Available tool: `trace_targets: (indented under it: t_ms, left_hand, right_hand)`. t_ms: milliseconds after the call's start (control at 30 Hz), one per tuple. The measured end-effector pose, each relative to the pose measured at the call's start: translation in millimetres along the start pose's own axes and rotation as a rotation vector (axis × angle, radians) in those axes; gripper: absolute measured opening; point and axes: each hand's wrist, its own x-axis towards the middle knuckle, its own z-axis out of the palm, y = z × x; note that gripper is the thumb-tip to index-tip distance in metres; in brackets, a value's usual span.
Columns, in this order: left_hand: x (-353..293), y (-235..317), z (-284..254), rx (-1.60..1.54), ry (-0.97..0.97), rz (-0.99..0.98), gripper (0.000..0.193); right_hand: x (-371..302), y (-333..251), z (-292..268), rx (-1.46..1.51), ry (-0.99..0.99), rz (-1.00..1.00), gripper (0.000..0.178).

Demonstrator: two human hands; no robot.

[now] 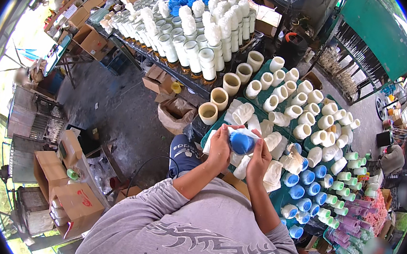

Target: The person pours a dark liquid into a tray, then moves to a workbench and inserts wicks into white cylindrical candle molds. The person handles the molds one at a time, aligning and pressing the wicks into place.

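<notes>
Between my two hands, over the near edge of the green work surface, is a white sleeve-like piece with a rounded blue end. My left hand grips its left side, and my right hand grips the right side with the thumb near the blue end. The fingers behind it are hidden. Around my hands lie several crumpled white sleeves. Right of my right hand, a white piece with pale strands on top stands beside rows of white cups with blue ends.
Hollow cream cylinders line the surface's left edge, and white cups fill its far part. Green-ended pieces stand at right. A table behind holds glass jars with white figures. An open paper sack and cardboard boxes stand left.
</notes>
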Motion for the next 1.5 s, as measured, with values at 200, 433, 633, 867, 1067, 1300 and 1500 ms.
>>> trace_targets:
  t_ms: [200,433,633,867,1067,1300,1500]
  left_hand:
    - [14,8,-9,-0.185,0.199,-0.344,0.053]
    - [17,2,-32,-0.281,-0.294,-0.391,0.057]
    - [12,-2,-20,-0.158,-0.457,-0.336,0.059]
    - [-7,17,5,0.008,-0.345,-0.180,0.054]
    - [0,16,7,0.112,-0.300,0.096,0.043]
    - [-11,22,27,0.347,-0.236,0.341,0.049]
    - [-10,25,35,0.309,-0.281,0.450,0.043]
  right_hand:
    - [2,4,4,-0.131,0.139,0.107,0.034]
    - [11,4,1,0.421,-0.005,0.198,0.033]
    - [16,-13,6,0.284,0.112,0.018,0.030]
    - [25,-35,-12,-0.040,-0.022,-0.095,0.018]
    - [30,-57,-22,-0.290,-0.201,-0.239,0.071]
    - [16,-61,1,-0.060,-0.330,-0.009,0.060]
    - [13,-63,0,0.014,-0.158,-0.128,0.054]
